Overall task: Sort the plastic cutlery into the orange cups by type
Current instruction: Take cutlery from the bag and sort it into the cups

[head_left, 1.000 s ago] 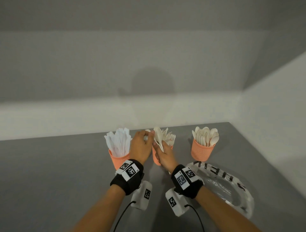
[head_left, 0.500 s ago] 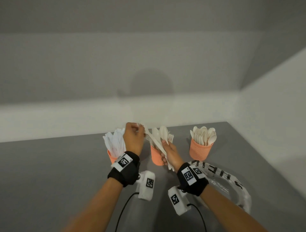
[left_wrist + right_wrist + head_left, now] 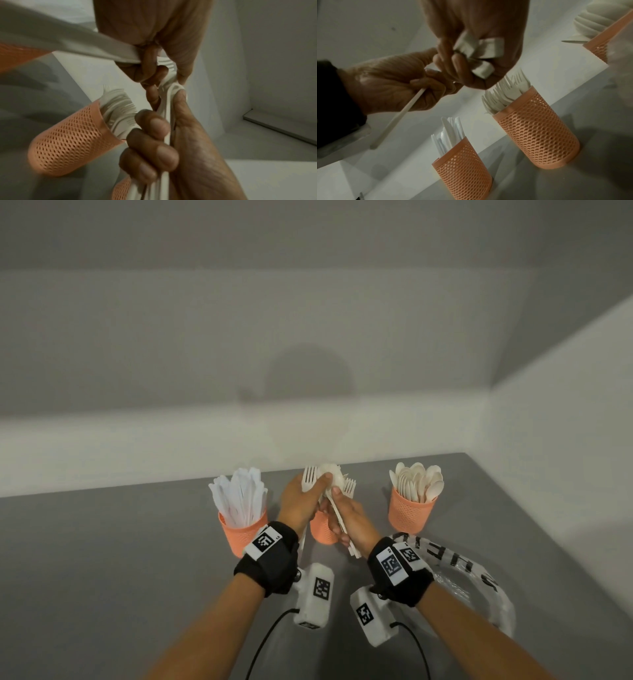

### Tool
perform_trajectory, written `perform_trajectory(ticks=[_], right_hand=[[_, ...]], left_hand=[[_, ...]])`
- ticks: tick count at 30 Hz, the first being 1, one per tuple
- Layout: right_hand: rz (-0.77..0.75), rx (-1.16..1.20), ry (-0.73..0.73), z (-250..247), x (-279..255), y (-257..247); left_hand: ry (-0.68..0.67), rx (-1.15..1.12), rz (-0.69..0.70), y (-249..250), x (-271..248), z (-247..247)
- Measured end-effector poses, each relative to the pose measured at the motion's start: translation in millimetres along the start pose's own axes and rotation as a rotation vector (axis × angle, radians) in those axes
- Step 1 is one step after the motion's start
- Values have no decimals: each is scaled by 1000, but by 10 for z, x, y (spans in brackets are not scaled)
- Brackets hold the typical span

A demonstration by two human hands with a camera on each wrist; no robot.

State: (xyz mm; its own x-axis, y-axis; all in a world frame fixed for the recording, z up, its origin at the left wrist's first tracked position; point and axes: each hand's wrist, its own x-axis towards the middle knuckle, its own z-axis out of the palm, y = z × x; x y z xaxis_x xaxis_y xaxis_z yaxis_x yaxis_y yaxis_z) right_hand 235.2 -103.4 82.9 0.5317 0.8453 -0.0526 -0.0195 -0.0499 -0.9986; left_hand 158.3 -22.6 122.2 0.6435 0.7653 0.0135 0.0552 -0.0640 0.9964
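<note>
Three orange mesh cups stand in a row: knives in the left cup [image 3: 239,530], forks in the middle cup [image 3: 322,534], spoons in the right cup [image 3: 409,513]. My left hand [image 3: 317,487] grips a white fork [image 3: 309,478], tines up, just above the middle cup. My right hand [image 3: 337,510] holds a bundle of white cutlery [image 3: 334,481] with spoon bowls on top, touching the left hand. In the right wrist view the bundle's handle ends [image 3: 479,50] stick out of my fist and the fork's handle [image 3: 399,115] hangs from the left hand [image 3: 393,83].
A crumpled clear plastic bag [image 3: 479,580] with black lettering lies on the grey table [image 3: 102,559] beside my right forearm. White walls close the table at the back and on the right. Cables hang from both wrist cameras.
My left hand drew a fork out of the bundle, swung up to the left, then came back. It now holds the fork upright against the bundle over the middle cup.
</note>
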Motion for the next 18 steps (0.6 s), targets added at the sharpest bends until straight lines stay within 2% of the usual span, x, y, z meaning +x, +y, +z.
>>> perform_trajectory(ticks=[3,8,11,15,18], right_hand=[[18,9,-55,-40,-32,-18],[105,-11,-151,-89,-53,-81],[103,-34,-118,-72,-35,-105],[-25,-349,10,-6,-43,-123],[-135,-606,65,-13,-76,-176]], left_hand=[[46,15,-8,-43,74,1],[3,0,-16,-37,112,4],[93,124,39,-39,116,34],[168,178,33,-99,131,87],[156,17,-22,-75,118,143]])
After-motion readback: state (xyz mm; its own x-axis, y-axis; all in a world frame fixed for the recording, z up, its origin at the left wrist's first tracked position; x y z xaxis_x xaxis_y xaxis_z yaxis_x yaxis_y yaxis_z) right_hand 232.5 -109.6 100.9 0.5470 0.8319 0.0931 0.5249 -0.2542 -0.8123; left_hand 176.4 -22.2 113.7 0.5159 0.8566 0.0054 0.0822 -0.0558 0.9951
